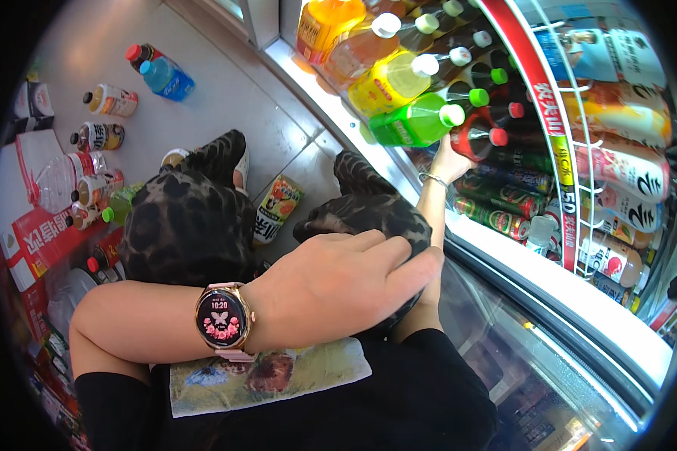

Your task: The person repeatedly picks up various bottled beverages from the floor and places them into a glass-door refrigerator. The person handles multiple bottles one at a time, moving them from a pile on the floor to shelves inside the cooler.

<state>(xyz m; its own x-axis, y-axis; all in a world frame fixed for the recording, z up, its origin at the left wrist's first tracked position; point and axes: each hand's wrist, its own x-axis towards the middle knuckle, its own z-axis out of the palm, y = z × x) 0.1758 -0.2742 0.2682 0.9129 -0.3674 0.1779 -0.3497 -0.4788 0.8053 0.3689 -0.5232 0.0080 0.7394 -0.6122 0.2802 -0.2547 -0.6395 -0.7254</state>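
My right hand (452, 160) reaches into the lit drinks cooler. Its fingers are around the lower part of a red-capped bottle of dark drink with a red label (469, 135); some of them are hidden behind it. A green drink bottle (412, 121) stands right beside that hand. My left hand (338, 282), with a round smartwatch (221, 317) on its wrist, is curled palm down in front of my knees, against my right arm. Its fingertips are out of sight, so what they touch cannot be seen.
Beer cans (493, 219) lie below the bottle row, and a white wire rack (585, 141) holds more bottles. A juice carton (279, 208) is between my feet. Left on the floor are a blue bottle (169, 80), several tea bottles (99, 137) and a red carton box (48, 242).
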